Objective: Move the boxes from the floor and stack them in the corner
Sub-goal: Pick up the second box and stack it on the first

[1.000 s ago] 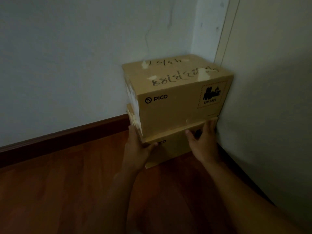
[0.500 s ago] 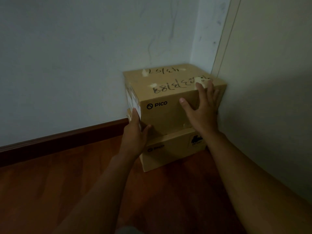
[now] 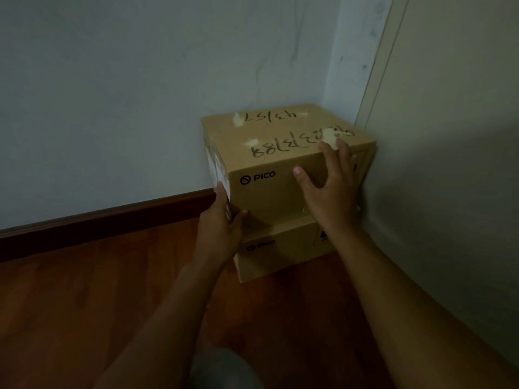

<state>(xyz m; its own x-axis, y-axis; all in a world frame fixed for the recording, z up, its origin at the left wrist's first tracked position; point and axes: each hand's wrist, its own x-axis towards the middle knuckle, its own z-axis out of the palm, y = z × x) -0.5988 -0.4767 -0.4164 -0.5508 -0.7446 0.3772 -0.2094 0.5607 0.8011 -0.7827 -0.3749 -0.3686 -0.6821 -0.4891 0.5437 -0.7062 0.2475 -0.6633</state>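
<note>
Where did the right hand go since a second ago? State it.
Yes. The right hand moved up, from the lower box to the upper box, its fingertips at that box's top edge.

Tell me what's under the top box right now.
Another cardboard box sits under the top box, resting on the wood floor. Only its front shows; its top is covered, and the right hand and left hand hide parts of it.

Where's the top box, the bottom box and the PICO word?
top box point(image 3: 280, 130), head view, its lid
bottom box point(image 3: 289, 254), head view, its front
PICO word point(image 3: 264, 176), head view, the letters
</note>
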